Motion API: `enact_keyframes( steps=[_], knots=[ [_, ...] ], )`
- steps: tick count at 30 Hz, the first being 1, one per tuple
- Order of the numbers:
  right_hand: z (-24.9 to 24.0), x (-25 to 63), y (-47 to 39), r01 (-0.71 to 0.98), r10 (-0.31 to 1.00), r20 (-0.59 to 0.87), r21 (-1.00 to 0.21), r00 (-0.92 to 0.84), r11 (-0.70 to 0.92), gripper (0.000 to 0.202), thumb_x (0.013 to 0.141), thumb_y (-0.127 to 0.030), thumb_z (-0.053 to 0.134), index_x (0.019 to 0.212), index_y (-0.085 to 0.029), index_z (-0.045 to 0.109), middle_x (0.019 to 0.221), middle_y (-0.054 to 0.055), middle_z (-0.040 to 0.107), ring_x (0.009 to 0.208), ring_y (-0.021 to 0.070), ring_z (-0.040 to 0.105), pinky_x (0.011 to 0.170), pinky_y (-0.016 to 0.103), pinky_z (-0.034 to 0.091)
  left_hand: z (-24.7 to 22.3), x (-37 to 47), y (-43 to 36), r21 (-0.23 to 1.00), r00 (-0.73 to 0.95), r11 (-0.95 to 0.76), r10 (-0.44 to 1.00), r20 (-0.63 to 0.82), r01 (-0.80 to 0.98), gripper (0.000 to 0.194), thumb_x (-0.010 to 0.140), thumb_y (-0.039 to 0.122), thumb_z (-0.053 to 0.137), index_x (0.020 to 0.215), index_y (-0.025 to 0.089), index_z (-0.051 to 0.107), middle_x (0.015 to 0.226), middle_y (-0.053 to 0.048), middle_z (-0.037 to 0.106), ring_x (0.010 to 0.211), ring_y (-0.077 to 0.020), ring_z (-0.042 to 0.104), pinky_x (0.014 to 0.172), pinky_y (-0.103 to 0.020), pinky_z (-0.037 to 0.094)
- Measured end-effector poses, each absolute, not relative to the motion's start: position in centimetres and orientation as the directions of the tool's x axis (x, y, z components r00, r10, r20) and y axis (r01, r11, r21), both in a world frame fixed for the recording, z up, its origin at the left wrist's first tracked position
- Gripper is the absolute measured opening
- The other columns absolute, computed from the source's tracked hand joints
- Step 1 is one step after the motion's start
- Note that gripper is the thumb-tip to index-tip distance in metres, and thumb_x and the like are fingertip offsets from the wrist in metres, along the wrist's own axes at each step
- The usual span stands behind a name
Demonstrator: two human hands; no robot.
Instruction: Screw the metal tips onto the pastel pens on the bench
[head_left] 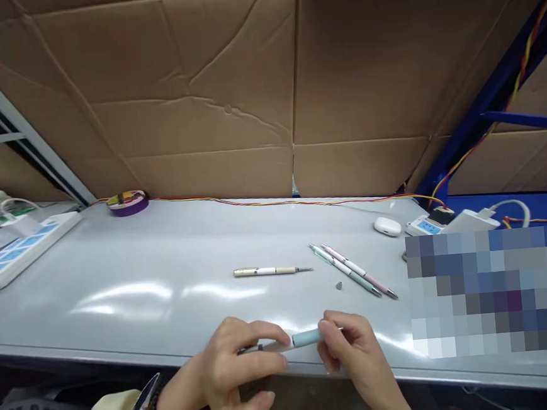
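Note:
A light blue and white pen (306, 337) is held level between both hands at the table's front edge. My left hand (241, 365) grips its white end between the fingers, with the thumb apart below. The fingers of my right hand (346, 344) pinch the blue end near the tip. Beyond them on the table lies a cream and white pen (272, 271) with a thin bare tip pointing right. A green pen (347, 270) and a pink pen (361, 271) lie slanted side by side on the right. Near them is a small grey cone-shaped piece (339, 286).
A purple tape roll (129, 204) sits at the back left, near a white power strip (31, 252). At the right back are a white earphone case (387, 226) and a second power strip (424, 225). Cardboard (199, 97) stands behind the table. A blurred patch covers the right side.

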State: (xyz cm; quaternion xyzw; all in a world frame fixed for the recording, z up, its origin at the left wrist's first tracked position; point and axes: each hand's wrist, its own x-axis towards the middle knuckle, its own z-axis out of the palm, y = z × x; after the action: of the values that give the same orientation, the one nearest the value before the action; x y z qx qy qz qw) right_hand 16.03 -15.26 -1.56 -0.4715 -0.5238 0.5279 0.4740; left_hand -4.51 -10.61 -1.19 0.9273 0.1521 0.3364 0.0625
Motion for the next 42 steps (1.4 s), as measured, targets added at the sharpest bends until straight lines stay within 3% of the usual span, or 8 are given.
enact_keyframes(
  steps=[5, 12, 21, 26, 29, 33, 42],
  knots=[
    [-1.4, 15.9, -15.2, -0.032, 0.994, 0.016, -0.999, -0.107, 0.013, 0.047, 0.082, -0.056, 0.047, 0.054, -0.020, 0.033, 0.044, -0.006, 0.032, 0.043, 0.0075, 0.026, 0.043, 0.022, 0.022, -1.3, -3.8, -10.5, 0.210, 0.654, -0.970, 0.239, 0.718, 0.124, 0.027, 0.077, 0.031, 0.039, 0.098, 0.021, 0.052, 0.087, -0.009, 0.064, 0.048, -0.0126, 0.055, 0.046, -0.024, 0.045],
    [-1.8, 16.2, -15.0, -0.004, 0.998, 0.038, -0.999, -0.052, 0.038, 0.046, 0.083, -0.056, 0.046, 0.057, -0.021, 0.030, 0.049, -0.007, 0.024, 0.045, 0.0079, 0.021, 0.042, 0.022, 0.018, -0.8, -3.4, -10.6, -0.012, 0.684, -0.991, 0.081, 0.725, 0.131, 0.025, 0.077, 0.031, 0.039, 0.093, 0.018, 0.055, 0.088, -0.012, 0.067, 0.044, -0.0126, 0.051, 0.040, -0.025, 0.040],
    [-1.1, 16.2, -15.0, 0.103, 0.986, 0.060, -0.992, -0.154, 0.077, 0.040, 0.086, -0.049, 0.044, 0.060, -0.019, 0.041, 0.053, -0.004, 0.039, 0.051, 0.0099, 0.034, 0.048, 0.023, 0.026, -0.7, -3.8, -10.5, 0.119, 0.620, -0.967, 0.236, 0.749, 0.225, 0.021, 0.079, 0.026, 0.041, 0.095, 0.018, 0.053, 0.080, -0.009, 0.065, 0.052, -0.0135, 0.058, 0.046, -0.024, 0.044],
    [-1.2, 15.9, -15.3, 0.049, 0.996, 0.086, -0.995, -0.023, 0.087, 0.044, 0.085, -0.052, 0.045, 0.056, -0.020, 0.038, 0.049, -0.004, 0.038, 0.049, 0.0111, 0.036, 0.048, 0.025, 0.028, -0.6, -3.6, -10.7, 0.033, 0.658, -0.977, 0.166, 0.734, 0.209, 0.021, 0.081, 0.028, 0.039, 0.094, 0.019, 0.054, 0.083, -0.010, 0.065, 0.056, -0.0139, 0.060, 0.049, -0.024, 0.048],
    [-1.3, 16.1, -15.2, 0.085, 0.993, 0.088, -0.992, -0.077, 0.095, 0.043, 0.086, -0.052, 0.043, 0.058, -0.020, 0.039, 0.050, -0.004, 0.038, 0.049, 0.0111, 0.035, 0.047, 0.024, 0.027, -0.6, -3.8, -10.7, 0.008, 0.661, -0.975, 0.156, 0.734, 0.221, 0.022, 0.084, 0.028, 0.037, 0.093, 0.018, 0.054, 0.083, -0.011, 0.066, 0.057, -0.0148, 0.061, 0.049, -0.024, 0.047],
    [-1.3, 16.4, -14.9, 0.178, 0.981, 0.072, -0.979, -0.179, 0.104, 0.039, 0.090, -0.049, 0.038, 0.064, -0.020, 0.041, 0.057, -0.003, 0.041, 0.054, 0.0113, 0.037, 0.051, 0.024, 0.029, -0.8, -4.1, -10.6, 0.076, 0.607, -0.965, 0.217, 0.765, 0.250, 0.023, 0.085, 0.029, 0.036, 0.095, 0.017, 0.053, 0.079, -0.010, 0.066, 0.057, -0.0150, 0.062, 0.048, -0.024, 0.046],
    [-0.9, 16.3, -15.1, 0.248, 0.971, 0.052, -0.962, -0.233, 0.111, 0.037, 0.091, -0.045, 0.038, 0.065, -0.020, 0.040, 0.059, -0.004, 0.042, 0.057, 0.0114, 0.039, 0.053, 0.023, 0.030, 0.0, -3.8, -10.1, 0.244, 0.558, -0.929, 0.364, 0.746, 0.279, 0.021, 0.083, 0.028, 0.039, 0.095, 0.017, 0.052, 0.068, -0.005, 0.062, 0.056, -0.0140, 0.060, 0.046, -0.022, 0.042]
  ],
)
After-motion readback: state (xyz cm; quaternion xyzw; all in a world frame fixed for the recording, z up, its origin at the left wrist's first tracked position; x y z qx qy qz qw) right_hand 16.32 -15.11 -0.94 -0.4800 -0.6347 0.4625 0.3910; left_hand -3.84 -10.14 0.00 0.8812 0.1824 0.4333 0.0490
